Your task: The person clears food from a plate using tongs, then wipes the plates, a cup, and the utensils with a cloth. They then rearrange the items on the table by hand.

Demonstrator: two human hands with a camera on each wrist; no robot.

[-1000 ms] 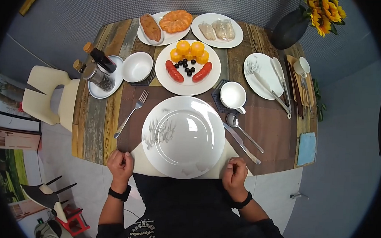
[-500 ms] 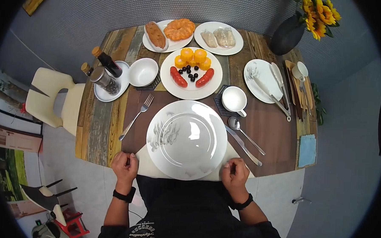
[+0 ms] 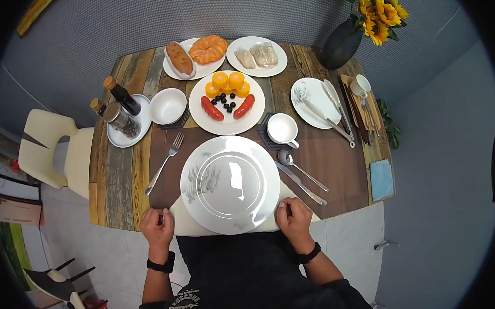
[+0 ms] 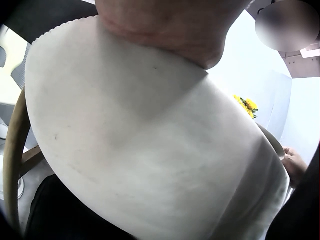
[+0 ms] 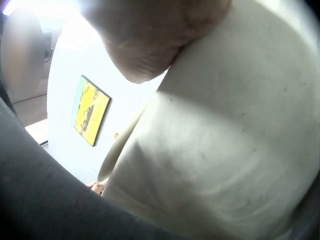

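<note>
A large white plate (image 3: pixel 229 187) with grey feather-like markings sits before the person, overhanging a cream cloth (image 3: pixel 189 225) at the table's front edge. To its left, the left hand (image 3: pixel 157 228) rests at the edge, fingers curled into a fist around nothing. The right hand (image 3: pixel 293 220), also fisted and holding nothing, rests on the cloth beside the plate's lower right rim. A fork (image 3: pixel 165 163) lies left of the plate; a knife (image 3: pixel 301 184) and a spoon (image 3: pixel 305 172) lie to its right. Both wrist views mainly show the pale cloth (image 4: pixel 150 130) hanging below each hand.
Behind stand a plate (image 3: pixel 226 127) of sausages, corn and black berries, a bowl (image 3: pixel 168 106), a cup (image 3: pixel 282 128), and bottles (image 3: pixel 121 95). Two food plates (image 3: pixel 256 73) are at the back. Right: tongs (image 3: pixel 332 122) on a plate, a blue cloth (image 3: pixel 381 179), a dark vase (image 3: pixel 342 42).
The head view has shifted, so the table appears farther left and slightly lower. Both hands stay fisted at the table edge, and the tableware keeps its arrangement.
</note>
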